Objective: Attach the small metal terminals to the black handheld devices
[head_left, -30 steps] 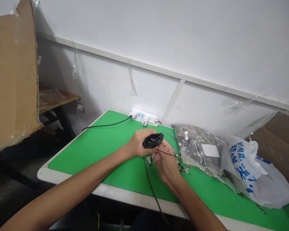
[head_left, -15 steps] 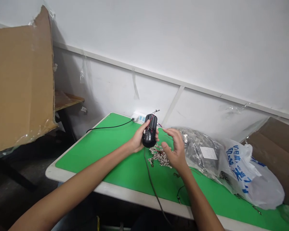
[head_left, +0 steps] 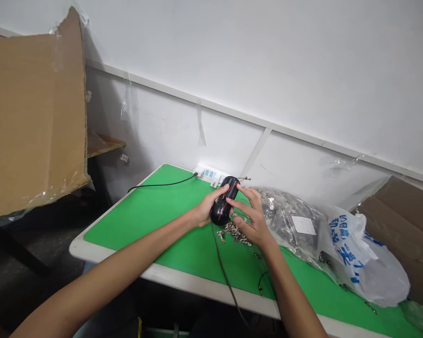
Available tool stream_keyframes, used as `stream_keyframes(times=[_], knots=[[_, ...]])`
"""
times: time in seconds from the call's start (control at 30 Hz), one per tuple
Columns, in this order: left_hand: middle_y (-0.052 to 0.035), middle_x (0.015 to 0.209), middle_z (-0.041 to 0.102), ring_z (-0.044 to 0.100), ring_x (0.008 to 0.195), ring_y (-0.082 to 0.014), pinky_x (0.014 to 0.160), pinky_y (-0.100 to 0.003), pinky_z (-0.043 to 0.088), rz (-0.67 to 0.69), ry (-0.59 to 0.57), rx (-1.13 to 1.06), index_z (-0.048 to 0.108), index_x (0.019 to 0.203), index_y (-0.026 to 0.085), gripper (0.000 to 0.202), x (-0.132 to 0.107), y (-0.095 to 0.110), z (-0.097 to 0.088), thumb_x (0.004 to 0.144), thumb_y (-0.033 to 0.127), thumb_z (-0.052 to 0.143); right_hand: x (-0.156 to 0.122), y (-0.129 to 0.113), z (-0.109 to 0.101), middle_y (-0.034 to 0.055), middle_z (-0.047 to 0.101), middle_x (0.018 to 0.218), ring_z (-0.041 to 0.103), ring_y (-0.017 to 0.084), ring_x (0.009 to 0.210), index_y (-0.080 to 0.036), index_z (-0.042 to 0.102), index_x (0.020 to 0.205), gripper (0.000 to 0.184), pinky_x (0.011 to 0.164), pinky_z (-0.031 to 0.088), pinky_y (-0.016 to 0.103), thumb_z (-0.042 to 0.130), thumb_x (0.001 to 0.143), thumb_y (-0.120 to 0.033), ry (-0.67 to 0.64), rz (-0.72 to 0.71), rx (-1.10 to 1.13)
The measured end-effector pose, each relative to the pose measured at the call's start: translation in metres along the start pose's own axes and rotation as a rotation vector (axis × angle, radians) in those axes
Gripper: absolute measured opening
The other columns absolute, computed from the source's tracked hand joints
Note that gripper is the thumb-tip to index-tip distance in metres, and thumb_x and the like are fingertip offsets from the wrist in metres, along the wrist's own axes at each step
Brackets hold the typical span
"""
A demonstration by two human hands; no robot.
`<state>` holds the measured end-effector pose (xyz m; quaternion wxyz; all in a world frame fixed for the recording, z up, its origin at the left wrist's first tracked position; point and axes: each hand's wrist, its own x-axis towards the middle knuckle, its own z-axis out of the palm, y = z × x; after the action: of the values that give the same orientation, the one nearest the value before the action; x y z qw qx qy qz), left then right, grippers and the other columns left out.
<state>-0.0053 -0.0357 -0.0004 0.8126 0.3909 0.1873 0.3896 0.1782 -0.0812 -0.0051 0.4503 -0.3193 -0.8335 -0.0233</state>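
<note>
A black oblong plastic housing (head_left: 219, 212) with ribbed cylinder shapes on its upper half and thin red wires along it is tilted above the table. My left hand (head_left: 208, 203) is closed around its left side, the thumb lying over its top face. From the right, my right hand (head_left: 251, 217) reaches in with fingers apart; its fingertips touch the housing's right edge beside the red wire (head_left: 225, 206). A short wire end with a small dark tip (head_left: 247, 178) sticks out at the top. Beneath the hands lies a pile of small metal pieces (head_left: 234, 232), partly hidden.
A white power strip (head_left: 209, 172) with a black plug stands at the green table's (head_left: 155, 197) back edge. Clear bags of metal parts (head_left: 289, 211) and a white plastic bag (head_left: 366, 263) lie right. Cardboard (head_left: 35, 126) stands left. A dark cable (head_left: 223, 267) crosses the front edge.
My right hand has moved left and its fingertips now touch the housing. The housing has tilted to the right and come slightly lower in my left hand, its wire end swinging right.
</note>
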Motion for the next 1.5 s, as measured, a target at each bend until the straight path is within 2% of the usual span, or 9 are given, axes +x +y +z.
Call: stream_keyframes(times=[0.23,0.33,0.43,0.6,0.67,0.77,0.87,1.33,1.5], knots=[[-0.0062,0.078,0.073,0.065,0.056,-0.0141,0.052,-0.024,0.052,0.006,0.012,-0.043,0.07,0.096,0.014,0.049,0.001,-0.001,0.0,0.087,0.062,0.069,0.001,0.008,-0.011,-0.0005,0.047,0.161,0.031,0.037,0.153,-0.045,0.064,0.137,0.051,0.124,0.021,0.066,0.068,0.089,-0.062,-0.116,0.001,-0.104],[-0.0081,0.079,0.073,0.066,0.059,-0.0147,0.056,-0.025,0.054,0.019,0.007,0.052,0.07,0.097,0.012,0.055,0.003,0.001,-0.001,0.084,0.065,0.071,0.001,0.005,-0.01,-0.0023,0.038,0.167,0.028,0.036,0.155,-0.044,0.063,0.138,0.048,0.124,0.021,0.066,0.058,0.095,-0.064,-0.073,0.035,-0.045],[-0.009,0.083,0.073,0.069,0.067,-0.0166,0.063,-0.027,0.057,0.096,0.002,0.226,0.069,0.104,0.01,0.054,0.004,0.002,-0.003,0.078,0.055,0.083,0.0,0.003,-0.009,0.0005,0.037,0.167,0.033,0.033,0.153,-0.042,0.056,0.146,0.054,0.124,0.022,0.064,0.042,0.101,-0.067,0.042,0.115,0.069],[-0.0114,0.101,0.076,0.073,0.088,-0.0222,0.082,-0.036,0.059,0.415,-0.011,0.739,0.068,0.114,0.014,0.041,0.003,-0.002,-0.008,0.084,0.041,0.078,0.0,0.012,0.001,0.0085,0.055,0.152,0.046,0.028,0.145,-0.03,0.062,0.139,0.056,0.121,0.032,0.054,0.039,0.102,-0.066,0.353,0.374,0.35],[-0.0107,0.11,0.077,0.073,0.1,-0.0239,0.09,-0.038,0.057,0.593,-0.133,0.987,0.069,0.118,0.018,0.035,0.0,-0.005,-0.009,0.086,0.032,0.075,0.001,0.015,0.01,0.0107,0.064,0.142,0.057,0.027,0.133,-0.026,0.066,0.132,0.063,0.114,0.042,0.05,0.039,0.099,-0.073,0.415,0.524,0.567],[-0.0094,0.118,0.076,0.071,0.111,-0.0242,0.099,-0.04,0.054,0.781,-0.382,1.216,0.068,0.121,0.023,0.034,-0.005,-0.009,-0.007,0.087,0.018,0.067,0.005,0.012,0.024,0.0103,0.075,0.117,0.07,0.026,0.106,-0.023,0.069,0.12,0.075,0.099,0.052,0.045,0.04,0.089,-0.086,0.369,0.705,0.899],[-0.0099,0.119,0.075,0.07,0.114,-0.0239,0.102,-0.042,0.053,0.849,-0.473,1.245,0.067,0.121,0.023,0.036,-0.007,-0.014,-0.005,0.088,0.012,0.059,0.01,0.001,0.031,0.0083,0.078,0.101,0.072,0.025,0.091,-0.023,0.071,0.112,0.076,0.092,0.055,0.042,0.048,0.082,-0.089,0.299,0.78,1.052],[-0.0094,0.124,0.072,0.067,0.119,-0.0235,0.098,-0.041,0.056,0.805,-0.431,1.199,0.062,0.125,0.023,0.048,-0.008,-0.016,-0.003,0.082,0.001,0.059,0.013,-0.012,0.026,0.0056,0.077,0.086,0.071,0.022,0.08,-0.022,0.073,0.102,0.076,0.081,0.055,0.035,0.047,0.081,-0.09,0.273,0.809,1.168],[-0.0113,0.121,0.072,0.063,0.126,-0.0253,0.103,-0.044,0.053,0.961,-0.397,1.236,0.06,0.124,0.021,0.042,-0.003,-0.013,-0.005,0.085,0.005,0.058,0.011,-0.006,0.024,0.005,0.078,0.091,0.072,0.024,0.087,-0.022,0.073,0.106,0.072,0.087,0.056,0.038,0.046,0.086,-0.086,0.282,0.771,1.172]])
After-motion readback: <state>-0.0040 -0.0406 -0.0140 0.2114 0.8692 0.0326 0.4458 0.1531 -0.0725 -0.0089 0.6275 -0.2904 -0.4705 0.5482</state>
